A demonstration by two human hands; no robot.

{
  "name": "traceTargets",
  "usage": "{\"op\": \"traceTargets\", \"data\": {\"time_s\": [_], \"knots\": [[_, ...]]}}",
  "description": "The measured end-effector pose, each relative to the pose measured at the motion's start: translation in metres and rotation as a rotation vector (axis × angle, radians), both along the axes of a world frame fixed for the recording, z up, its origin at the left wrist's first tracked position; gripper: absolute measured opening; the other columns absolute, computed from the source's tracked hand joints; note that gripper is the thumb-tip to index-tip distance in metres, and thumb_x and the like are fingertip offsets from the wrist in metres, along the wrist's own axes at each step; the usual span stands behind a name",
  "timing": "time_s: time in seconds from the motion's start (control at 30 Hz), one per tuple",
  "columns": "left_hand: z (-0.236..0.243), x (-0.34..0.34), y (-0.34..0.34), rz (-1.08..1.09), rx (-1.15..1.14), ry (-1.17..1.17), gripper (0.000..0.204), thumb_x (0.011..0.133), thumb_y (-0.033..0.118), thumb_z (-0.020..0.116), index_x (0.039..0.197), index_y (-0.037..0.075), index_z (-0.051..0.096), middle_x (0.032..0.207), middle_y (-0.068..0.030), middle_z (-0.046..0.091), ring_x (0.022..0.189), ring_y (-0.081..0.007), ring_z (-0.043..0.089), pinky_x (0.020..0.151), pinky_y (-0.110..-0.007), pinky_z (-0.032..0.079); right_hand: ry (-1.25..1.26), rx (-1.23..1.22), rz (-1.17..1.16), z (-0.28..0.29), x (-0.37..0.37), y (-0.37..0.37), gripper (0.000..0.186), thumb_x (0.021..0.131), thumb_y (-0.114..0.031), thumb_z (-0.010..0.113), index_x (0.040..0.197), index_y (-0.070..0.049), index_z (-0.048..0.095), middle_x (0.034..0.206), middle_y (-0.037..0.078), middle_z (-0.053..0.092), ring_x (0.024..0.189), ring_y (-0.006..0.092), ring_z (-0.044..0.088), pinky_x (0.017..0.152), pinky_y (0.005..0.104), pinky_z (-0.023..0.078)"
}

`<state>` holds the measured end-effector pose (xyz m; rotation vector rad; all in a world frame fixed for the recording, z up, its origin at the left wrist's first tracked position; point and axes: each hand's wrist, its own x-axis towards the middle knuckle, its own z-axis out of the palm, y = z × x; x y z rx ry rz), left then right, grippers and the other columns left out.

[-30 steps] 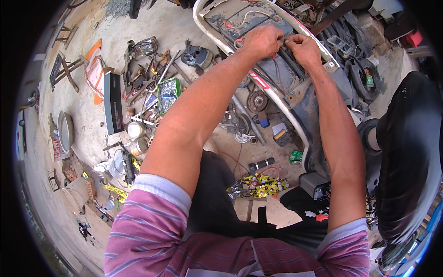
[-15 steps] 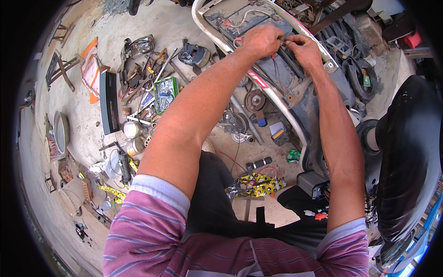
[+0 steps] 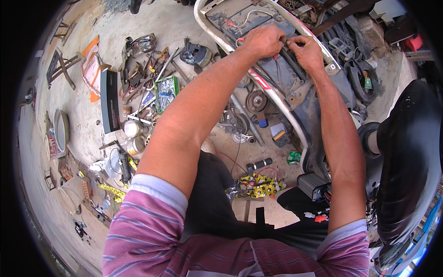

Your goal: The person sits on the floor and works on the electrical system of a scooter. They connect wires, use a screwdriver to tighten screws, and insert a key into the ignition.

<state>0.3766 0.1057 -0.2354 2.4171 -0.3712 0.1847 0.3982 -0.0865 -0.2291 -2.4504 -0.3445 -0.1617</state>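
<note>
Both my arms reach out over the open white-edged scooter body (image 3: 297, 125) at the far middle. My left hand (image 3: 266, 40) is closed, thumb and fingers pinched together. Close beside it, my right hand (image 3: 306, 53) pinches too, its fingertips almost meeting those of the left. Whatever sits between the fingertips is too small to make out. Beneath the hands lie dusty dark battery blocks (image 3: 239, 31) and thin cables with a red connector (image 3: 276, 57). The left hand hides part of that wiring.
A black seat (image 3: 408, 157) rises at right, near a finned metal box (image 3: 313, 186). Left of the scooter are a green tray (image 3: 176, 85) of screws, a long black box (image 3: 110, 101) and scattered tools. A crumpled green can (image 3: 293, 158) and yellow patterned bag (image 3: 264, 187) lie nearer.
Both hands stay over the same spot, still pinching. The view has shifted very slightly; nothing else has visibly moved.
</note>
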Motion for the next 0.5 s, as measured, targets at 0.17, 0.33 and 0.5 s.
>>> {"op": "traceTargets", "data": {"time_s": [0.17,0.33,0.5], "knots": [[0.002,0.0022,-0.003,0.024,0.041,-0.004,0.024,0.087,0.027,0.067,0.104,0.012,0.075,0.108,-0.0166,0.072,0.107,-0.0382,0.068,0.092,-0.049,0.054,0.05,0.045,0.043,0.0034,-0.0002,-0.0018,0.026,0.085,-0.027,0.076,0.101,-0.008,0.082,0.098,0.011,0.079,0.087,0.0231,0.074,0.083,0.0359,0.057],[-0.0014,0.0025,-0.0011,-0.017,0.066,-0.05,0.025,0.087,0.026,0.066,0.106,0.011,0.074,0.11,-0.0163,0.072,0.108,-0.0374,0.068,0.092,-0.049,0.055,0.056,0.018,0.036,-0.001,0.0037,-0.0025,0.026,0.088,-0.028,0.078,0.103,-0.007,0.081,0.094,0.01,0.079,0.085,0.0215,0.074,0.081,0.0346,0.056],[-0.0046,0.0046,-0.0036,0.009,0.078,-0.105,0.025,0.087,0.025,0.066,0.107,0.012,0.073,0.112,-0.0158,0.072,0.109,-0.0367,0.068,0.091,-0.049,0.055,0.001,-0.011,0.069,-0.0018,0.0046,-0.004,0.027,0.088,-0.028,0.078,0.103,-0.006,0.08,0.094,0.01,0.078,0.085,0.0215,0.074,0.083,0.0352,0.056]]}}
